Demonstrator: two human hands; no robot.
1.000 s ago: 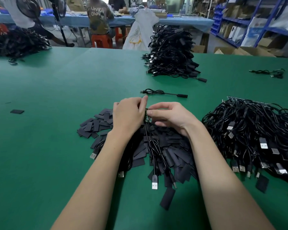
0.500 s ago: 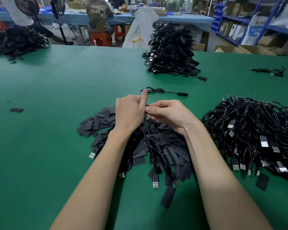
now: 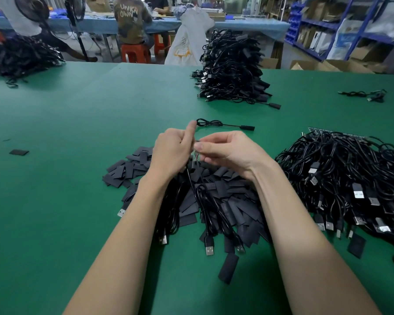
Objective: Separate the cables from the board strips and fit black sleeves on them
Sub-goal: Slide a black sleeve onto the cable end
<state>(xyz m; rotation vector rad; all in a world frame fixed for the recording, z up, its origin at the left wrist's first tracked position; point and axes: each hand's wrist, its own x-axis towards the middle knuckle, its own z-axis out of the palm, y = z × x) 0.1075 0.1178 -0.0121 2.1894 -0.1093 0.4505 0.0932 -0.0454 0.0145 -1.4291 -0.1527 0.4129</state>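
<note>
Starting far left: dark cable heap [image 3: 18, 57] at table edge, blurred. Single black sleeve [image 3: 19, 152] lying alone on green table [image 3: 66, 201], well apart from the rest.

Centre-left: spread of flat black sleeves [image 3: 132, 169], running under both forearms toward centre. Loose USB plug [image 3: 121, 212] just left of L forearm.

L hand [image 3: 172, 153]: fingers curled in, index raised; seems to grip the top end of a thin black cable [image 3: 192, 185]. Exact contact hidden behind fingers, can't tell more.

Between hands: small bit w/ fine wires at cable's top, blurred, can't tell if board or bare end. Cable hangs down from there over sleeve pile, USB plug [image 3: 209, 250] resting on table near bottom.

R hand [image 3: 228, 151]: thumb and fingertips brought together, pinching at that same small bit, touching or nearly touching L hand.

Beyond hands: one finished-looking cable [image 3: 223, 126] lying flat, apart.

Further back, centre-right: tall stack of coiled cables [image 3: 232, 69].

Right: big tangle of black cables [image 3: 350, 183], a board strip [image 3: 321, 130] showing at its far edge. Lone sleeve [image 3: 356, 247] at its near edge. Small cable bundle [image 3: 364, 95] far right.
</note>
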